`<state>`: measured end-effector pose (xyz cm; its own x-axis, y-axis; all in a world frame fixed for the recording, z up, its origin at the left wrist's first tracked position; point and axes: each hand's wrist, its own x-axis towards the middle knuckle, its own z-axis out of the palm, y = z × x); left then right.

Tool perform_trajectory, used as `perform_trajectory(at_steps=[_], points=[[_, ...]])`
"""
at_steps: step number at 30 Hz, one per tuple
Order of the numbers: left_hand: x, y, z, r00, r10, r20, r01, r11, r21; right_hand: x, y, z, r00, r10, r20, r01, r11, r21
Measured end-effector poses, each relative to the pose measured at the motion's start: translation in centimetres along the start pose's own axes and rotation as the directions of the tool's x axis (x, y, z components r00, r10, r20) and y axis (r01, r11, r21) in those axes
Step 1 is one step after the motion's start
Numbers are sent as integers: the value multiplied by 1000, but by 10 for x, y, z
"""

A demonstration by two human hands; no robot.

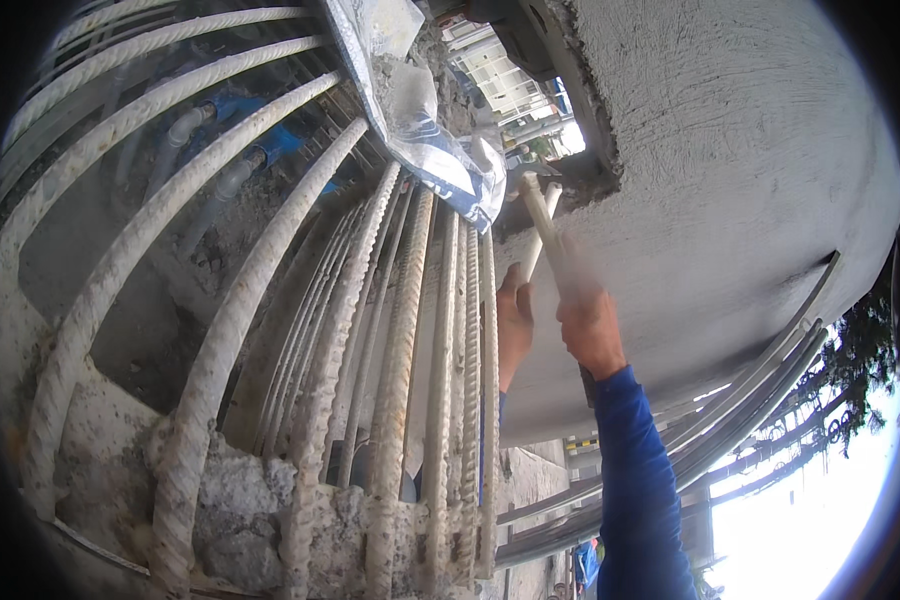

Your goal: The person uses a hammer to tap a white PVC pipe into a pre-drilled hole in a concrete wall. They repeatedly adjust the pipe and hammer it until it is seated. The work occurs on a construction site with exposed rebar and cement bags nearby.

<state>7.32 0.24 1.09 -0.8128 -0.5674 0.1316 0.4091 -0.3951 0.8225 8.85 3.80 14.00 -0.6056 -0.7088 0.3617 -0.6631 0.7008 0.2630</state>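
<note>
My right hand (592, 335), at the end of a blue sleeve, is closed round a pale handled tool (542, 212) that slants up and left. Motion smears its lower part, and its head cannot be made out clearly. Just left of it, my left hand (513, 325) is closed on a slim pale rod (542, 238), partly hidden behind the outermost steel bar. The upper ends of both tools lie close together at the lower edge of a rough opening (600, 165) in the grey concrete wall (730, 150).
Several upright ribbed steel bars (405, 370) stand to the left, rising from rough concrete (240, 510). A torn white-and-blue sheet (410, 120) hangs over their tops. Pipes with blue fittings (270, 145) lie behind them. Long curved bars (740, 430) run at the right.
</note>
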Motion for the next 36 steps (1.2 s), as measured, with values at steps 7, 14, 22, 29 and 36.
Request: perform_trajectory(at_steps=[7,14,22,29,36], points=[[12,-23,5,976,138,-171,-121,987,106,-13,-46,-14,925,134,-357,-97,988,119],[10,1,-4,992,51,-115,-53,998,-16,14,5,-26,995,33,-98,-43,994,-98],[2,-4,19,995,-23,-95,21,999,-27,-2,-2,-32,934,357,-11,-357,934,13],[12,-2,8,989,47,-143,-53,998,-35,7,-29,-18,967,240,-84,-233,968,88],[28,6,21,996,-36,-86,32,999,-39,15,-55,-46,958,158,-237,-147,987,65]])
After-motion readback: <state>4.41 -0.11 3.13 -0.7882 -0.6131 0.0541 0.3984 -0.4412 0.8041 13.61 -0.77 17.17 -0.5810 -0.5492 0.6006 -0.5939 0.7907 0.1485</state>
